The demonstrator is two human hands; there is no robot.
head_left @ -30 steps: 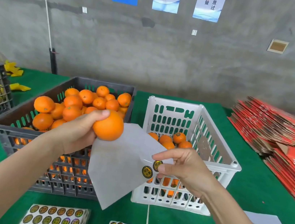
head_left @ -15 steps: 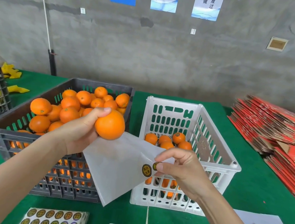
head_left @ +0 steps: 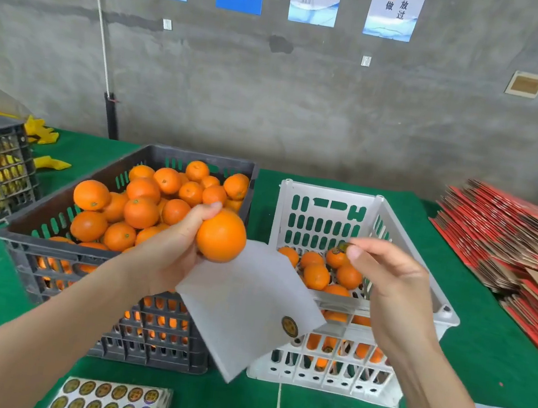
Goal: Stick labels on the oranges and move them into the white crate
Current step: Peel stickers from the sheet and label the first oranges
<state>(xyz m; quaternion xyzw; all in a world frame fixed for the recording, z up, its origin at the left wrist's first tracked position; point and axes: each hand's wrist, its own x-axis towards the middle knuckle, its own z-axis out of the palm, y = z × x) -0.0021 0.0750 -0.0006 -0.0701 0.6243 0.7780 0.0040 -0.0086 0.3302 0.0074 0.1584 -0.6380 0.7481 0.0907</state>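
Green cloth table (head_left: 481, 354), grey concrete wall (head_left: 309, 105); left grip (head_left: 171, 252) grasping orange (head_left: 221, 235), right grip (head_left: 393, 290) pinching label (head_left: 343, 248).

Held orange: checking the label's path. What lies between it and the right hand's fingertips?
Head view: only open air between the held orange and the right hand, which pinches a label; white crate wall behind, backing sheet just below.

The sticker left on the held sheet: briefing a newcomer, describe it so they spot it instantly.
Find the white crate; before its near wall a white backing sheet hangs from the left hand, under the orange it grips. The sticker is the lone dark disc at the sheet's right corner, unlike the crowded sticker sheets on the table.
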